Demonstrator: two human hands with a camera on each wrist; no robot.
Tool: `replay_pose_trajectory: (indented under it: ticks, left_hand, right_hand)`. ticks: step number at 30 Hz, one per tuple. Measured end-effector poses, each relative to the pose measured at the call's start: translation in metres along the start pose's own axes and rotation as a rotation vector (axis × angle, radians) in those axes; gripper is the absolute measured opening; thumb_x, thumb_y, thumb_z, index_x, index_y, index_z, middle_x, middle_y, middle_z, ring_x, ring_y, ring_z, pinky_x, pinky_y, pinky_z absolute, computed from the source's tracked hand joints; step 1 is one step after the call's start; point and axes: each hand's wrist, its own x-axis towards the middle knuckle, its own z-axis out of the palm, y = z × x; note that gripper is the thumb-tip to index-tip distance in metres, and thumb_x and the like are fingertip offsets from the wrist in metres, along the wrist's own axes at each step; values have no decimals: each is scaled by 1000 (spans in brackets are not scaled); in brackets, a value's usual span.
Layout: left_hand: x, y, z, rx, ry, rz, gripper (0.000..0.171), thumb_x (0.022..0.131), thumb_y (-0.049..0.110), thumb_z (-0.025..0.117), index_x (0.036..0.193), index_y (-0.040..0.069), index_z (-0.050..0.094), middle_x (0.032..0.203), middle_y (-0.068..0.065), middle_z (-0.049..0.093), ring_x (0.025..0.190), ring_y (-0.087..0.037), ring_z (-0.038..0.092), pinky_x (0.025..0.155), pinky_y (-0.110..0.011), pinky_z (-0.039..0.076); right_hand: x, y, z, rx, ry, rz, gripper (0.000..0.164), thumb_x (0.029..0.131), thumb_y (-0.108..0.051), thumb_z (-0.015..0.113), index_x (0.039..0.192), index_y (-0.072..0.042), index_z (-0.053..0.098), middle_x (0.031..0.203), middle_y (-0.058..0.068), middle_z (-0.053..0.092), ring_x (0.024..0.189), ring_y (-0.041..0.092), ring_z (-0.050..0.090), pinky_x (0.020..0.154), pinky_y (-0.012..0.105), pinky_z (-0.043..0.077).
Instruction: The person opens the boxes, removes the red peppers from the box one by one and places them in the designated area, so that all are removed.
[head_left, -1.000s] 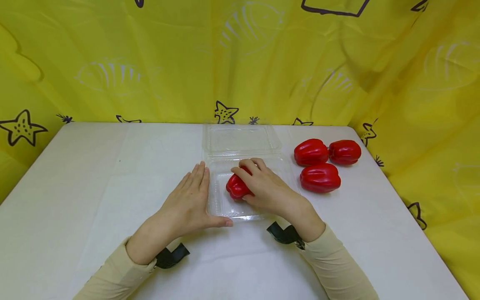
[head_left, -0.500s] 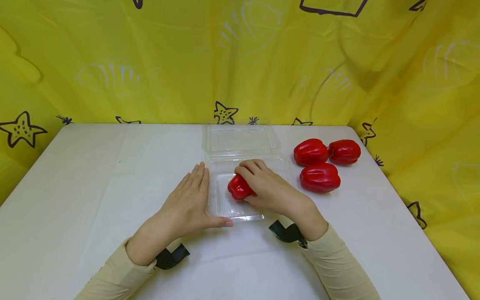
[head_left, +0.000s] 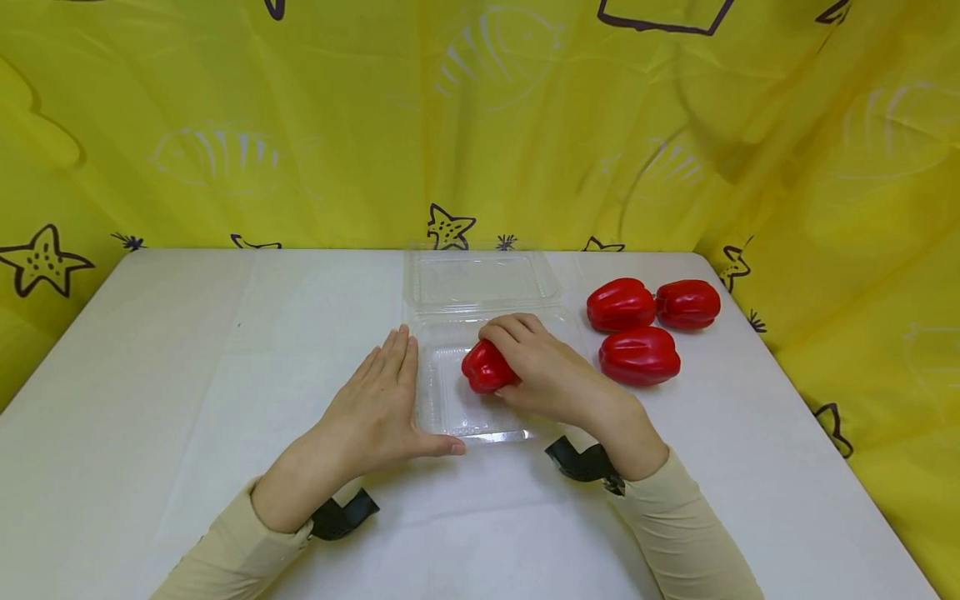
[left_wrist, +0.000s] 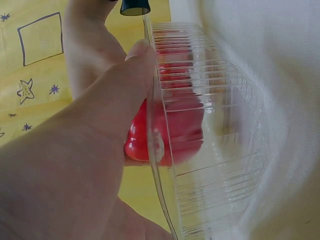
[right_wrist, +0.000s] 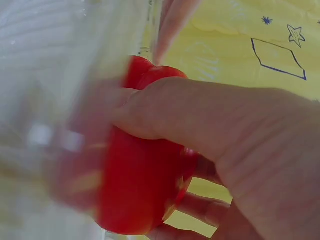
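A red bell pepper (head_left: 486,368) is held in my right hand (head_left: 551,367), inside the base of a clear plastic clamshell box (head_left: 450,417). Thumb and fingers wrap round its sides in the right wrist view, where the pepper (right_wrist: 145,175) shows partly through the box wall. My left hand (head_left: 375,400) lies along the box's left side with straight fingers, its thumb stretched along the front edge. In the left wrist view, the pepper (left_wrist: 180,125) appears through the ribbed clear wall (left_wrist: 210,190), with the left thumb (left_wrist: 142,57) at the rim.
The box's lid (head_left: 483,279) lies folded back behind the base. To the right sit three more red bell peppers, one in front (head_left: 640,356), one at back left (head_left: 621,304) and one at back right (head_left: 687,304). A yellow curtain (head_left: 330,125) surrounds the white table (head_left: 187,375).
My right hand has shifted slightly to the right with the pepper, which also sits a little farther back within the box. The left hand has stayed in place.
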Motion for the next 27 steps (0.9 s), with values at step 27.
replay_pose_trajectory:
  ticks: [27]
  left_hand:
    - [-1,1,-1,-10,-2,-5,136,67,78,71,154,-10,15,164,-26,7,154,-38,9,124,-53,18]
  right_hand:
    - [-29,15,-39,-15,147,47,70,77,-11,84,137,-7,48,140,9,49,135,28,39,95,46,57]
